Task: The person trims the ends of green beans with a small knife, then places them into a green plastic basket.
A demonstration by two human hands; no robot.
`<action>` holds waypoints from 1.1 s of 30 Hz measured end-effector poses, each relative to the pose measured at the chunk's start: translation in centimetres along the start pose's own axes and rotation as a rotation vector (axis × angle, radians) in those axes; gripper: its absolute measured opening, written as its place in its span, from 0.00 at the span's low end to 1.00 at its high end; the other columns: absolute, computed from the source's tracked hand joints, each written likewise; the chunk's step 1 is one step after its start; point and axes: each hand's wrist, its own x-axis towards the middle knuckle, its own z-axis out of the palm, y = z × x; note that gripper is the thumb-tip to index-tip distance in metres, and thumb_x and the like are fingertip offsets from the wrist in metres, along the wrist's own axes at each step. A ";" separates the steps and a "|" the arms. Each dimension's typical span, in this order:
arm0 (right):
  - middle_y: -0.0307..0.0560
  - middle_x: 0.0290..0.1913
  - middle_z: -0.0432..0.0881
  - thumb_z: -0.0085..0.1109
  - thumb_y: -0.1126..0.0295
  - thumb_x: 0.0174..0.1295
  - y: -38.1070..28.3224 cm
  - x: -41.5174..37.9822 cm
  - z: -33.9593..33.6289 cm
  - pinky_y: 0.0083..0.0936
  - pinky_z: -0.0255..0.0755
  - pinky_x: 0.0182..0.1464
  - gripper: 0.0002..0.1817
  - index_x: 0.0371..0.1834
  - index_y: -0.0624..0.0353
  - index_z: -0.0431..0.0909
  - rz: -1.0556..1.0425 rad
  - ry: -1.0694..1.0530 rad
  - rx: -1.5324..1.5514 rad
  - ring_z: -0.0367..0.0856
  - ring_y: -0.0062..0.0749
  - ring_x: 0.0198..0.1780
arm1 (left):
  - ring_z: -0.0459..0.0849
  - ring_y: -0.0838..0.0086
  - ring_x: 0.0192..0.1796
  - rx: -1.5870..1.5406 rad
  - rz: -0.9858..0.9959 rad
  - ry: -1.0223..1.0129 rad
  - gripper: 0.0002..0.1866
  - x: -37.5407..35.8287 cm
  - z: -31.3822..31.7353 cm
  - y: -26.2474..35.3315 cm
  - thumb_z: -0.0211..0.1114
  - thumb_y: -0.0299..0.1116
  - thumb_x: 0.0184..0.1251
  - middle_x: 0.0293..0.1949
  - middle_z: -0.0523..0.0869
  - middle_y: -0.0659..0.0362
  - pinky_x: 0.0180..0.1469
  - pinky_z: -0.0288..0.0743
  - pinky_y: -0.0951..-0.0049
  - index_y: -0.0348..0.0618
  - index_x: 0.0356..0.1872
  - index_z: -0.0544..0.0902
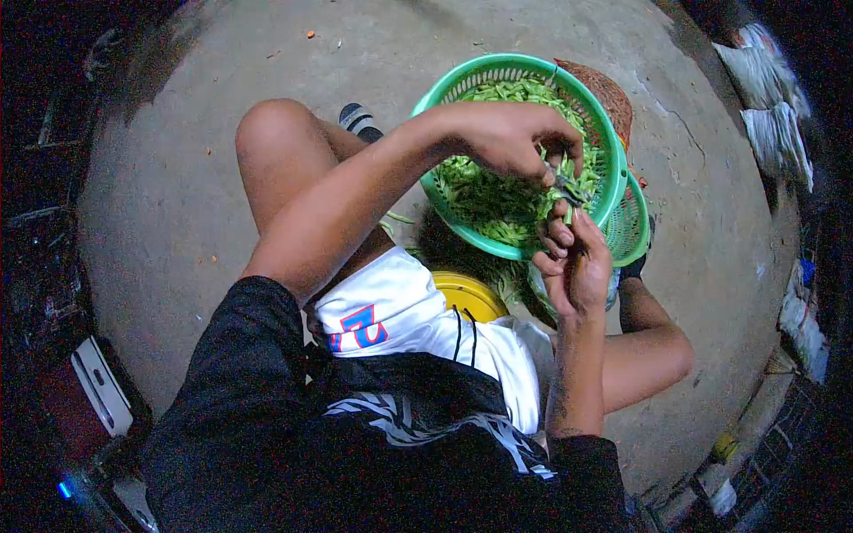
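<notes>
A round green plastic basket point(480, 67) is heaped with short cut green vegetable pieces point(520, 93) that look like green beans. Over its right side my left hand point(515, 138) curls with fingers and thumb pinched around a small dark tool point(569, 190); the exact kind of tool I cannot tell. Just below it, palm turned up, my right hand point(577, 262) grips a green vegetable piece point(569, 213) between thumb and fingertips, its upper end right at the dark tool.
Behind the basket leans a reddish mesh sack point(604, 98). A second green basket point(629, 224) sits partly under the first one. Between my legs is a yellow round object point(469, 295). White bags point(773, 115) lie at the right edge of the concrete floor point(373, 44), where small orange scraps are scattered.
</notes>
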 end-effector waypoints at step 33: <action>0.38 0.36 0.78 0.58 0.69 0.74 0.4 0.4 -1.3 0.10 0.56 0.22 0.05 0.45 0.58 0.79 -0.156 0.027 -0.007 0.64 0.12 0.28 | 0.81 0.73 0.48 -0.021 -0.032 0.002 0.24 0.2 1.0 0.2 0.72 0.27 0.58 0.44 0.84 0.59 0.50 0.77 0.69 0.42 0.57 0.81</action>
